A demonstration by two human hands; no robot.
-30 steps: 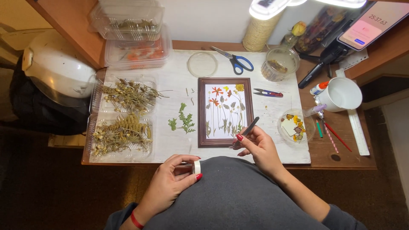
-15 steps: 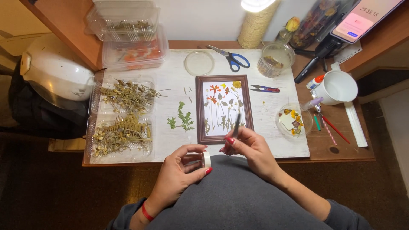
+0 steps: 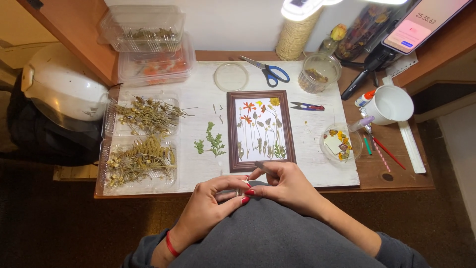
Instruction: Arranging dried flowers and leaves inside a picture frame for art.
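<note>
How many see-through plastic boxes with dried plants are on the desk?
4: two stacked lidded boxes at the back left, top and bottom, and two open trays at the left, upper and lower. More may be hidden.

The table (image 3: 396, 173) is brown wood with a dull sheen, and a matt white board (image 3: 317, 164) with a rough, worn finish lies over it. The picture frame (image 3: 261, 131) looks like dark wood, its front glossy. Clear, shiny plastic trays (image 3: 141, 22) hold dry, brittle plants. The scissors (image 3: 265, 69) have bright metal blades and smooth blue plastic handles. The mug (image 3: 391, 105) is smooth and white (ceramic, by the look). A roll of rough twine (image 3: 295, 39) stands behind.
</note>
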